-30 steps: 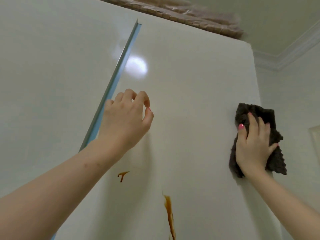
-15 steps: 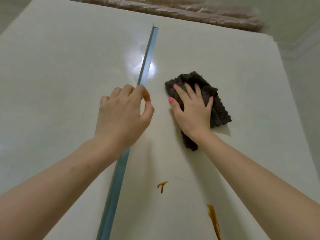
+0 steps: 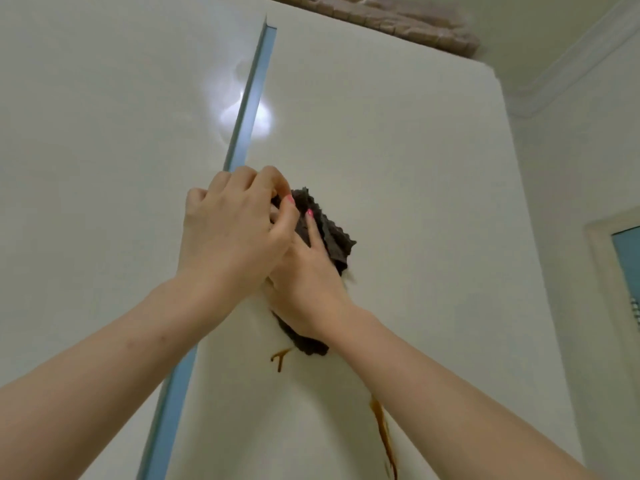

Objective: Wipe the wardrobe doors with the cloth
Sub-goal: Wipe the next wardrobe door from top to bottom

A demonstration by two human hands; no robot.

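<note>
Cloth, dark knobbly fabric (image 3: 334, 239): under flat R hand (image 3: 308, 275) on white wardrobe door (image 3: 398, 168); brown drip (image 3: 280, 362) just below. L hand (image 3: 228, 233) curled, grip unclear.

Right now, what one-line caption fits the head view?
Right hand presses a dark cloth on the white wardrobe door beside a brown drip stain; left hand, fingers curled, overlaps it.

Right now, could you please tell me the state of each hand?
Left hand: curled, grip on cloth unclear.
Right hand: open, pressing cloth on door.
</note>
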